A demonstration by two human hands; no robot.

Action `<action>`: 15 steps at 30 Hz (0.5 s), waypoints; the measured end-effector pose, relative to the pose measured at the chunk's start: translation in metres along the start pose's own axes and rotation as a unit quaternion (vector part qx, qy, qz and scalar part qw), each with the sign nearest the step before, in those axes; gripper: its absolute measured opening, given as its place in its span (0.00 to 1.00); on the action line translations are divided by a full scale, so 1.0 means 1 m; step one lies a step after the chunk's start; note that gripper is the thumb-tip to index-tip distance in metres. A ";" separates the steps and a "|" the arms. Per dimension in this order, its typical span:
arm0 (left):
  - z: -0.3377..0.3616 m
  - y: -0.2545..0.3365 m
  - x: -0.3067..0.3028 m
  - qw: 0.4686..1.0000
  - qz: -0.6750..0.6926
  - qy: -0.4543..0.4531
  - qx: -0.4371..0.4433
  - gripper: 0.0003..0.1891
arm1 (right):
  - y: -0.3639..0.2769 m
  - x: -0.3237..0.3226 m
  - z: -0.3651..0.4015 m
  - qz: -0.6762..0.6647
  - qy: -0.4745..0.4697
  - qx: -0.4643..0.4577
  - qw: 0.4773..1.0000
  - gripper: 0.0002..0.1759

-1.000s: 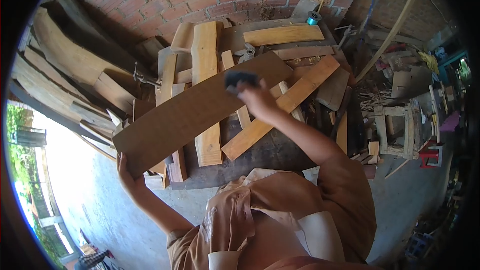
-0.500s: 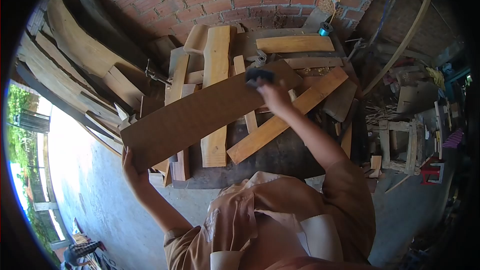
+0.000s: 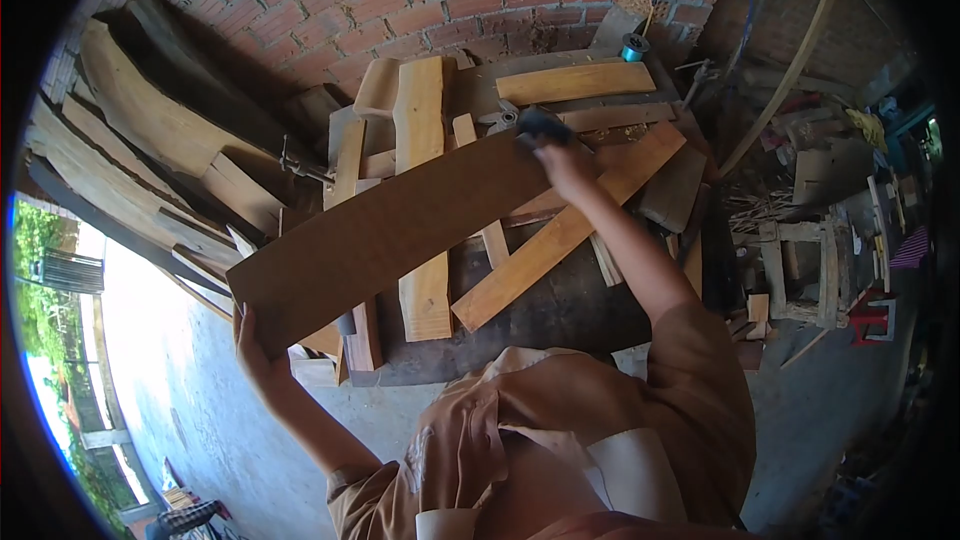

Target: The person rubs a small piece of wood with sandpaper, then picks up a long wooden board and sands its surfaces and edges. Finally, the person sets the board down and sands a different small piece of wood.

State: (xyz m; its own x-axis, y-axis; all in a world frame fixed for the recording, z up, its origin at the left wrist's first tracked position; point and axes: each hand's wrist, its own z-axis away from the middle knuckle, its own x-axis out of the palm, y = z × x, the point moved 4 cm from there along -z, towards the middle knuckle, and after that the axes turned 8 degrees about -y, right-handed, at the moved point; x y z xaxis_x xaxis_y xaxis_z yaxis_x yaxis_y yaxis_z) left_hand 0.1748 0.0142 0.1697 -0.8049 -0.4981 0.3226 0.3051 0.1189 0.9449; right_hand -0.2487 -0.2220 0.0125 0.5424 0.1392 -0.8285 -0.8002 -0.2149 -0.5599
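Head view: holding a long, flat wood board [image 3: 390, 230] by one end in the left hand [image 3: 260, 348]; gripping a dark, blurry lump [image 3: 543, 125] in the right hand [image 3: 567, 168].

The shirt [image 3: 570, 395] is brown, its cloth loose and creased, with a slight sheen on the folds. Both the left sleeve [image 3: 352, 495] and the right sleeve [image 3: 702, 365] are short, wide and of the same brown, leaving the forearms bare. Two off-white flaps [image 3: 640, 475] show at the front (collar or lining, hard to tell), and a whitish patch [image 3: 416, 455] marks the left side. Both hands [image 3: 256, 350] are bare.
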 end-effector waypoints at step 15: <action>0.004 -0.001 0.003 0.999 0.021 0.028 0.007 0.24 | 0.026 0.012 -0.013 0.053 0.066 0.048 0.995 0.18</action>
State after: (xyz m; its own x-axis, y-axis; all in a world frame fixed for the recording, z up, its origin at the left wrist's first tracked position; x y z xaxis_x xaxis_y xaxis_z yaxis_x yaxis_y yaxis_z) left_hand 0.1705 0.0165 0.1701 -0.7619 -0.5396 0.3584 0.3304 0.1521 0.9315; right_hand -0.2597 -0.2383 -0.0118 0.4781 -0.0079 -0.8783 -0.8716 -0.1276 -0.4733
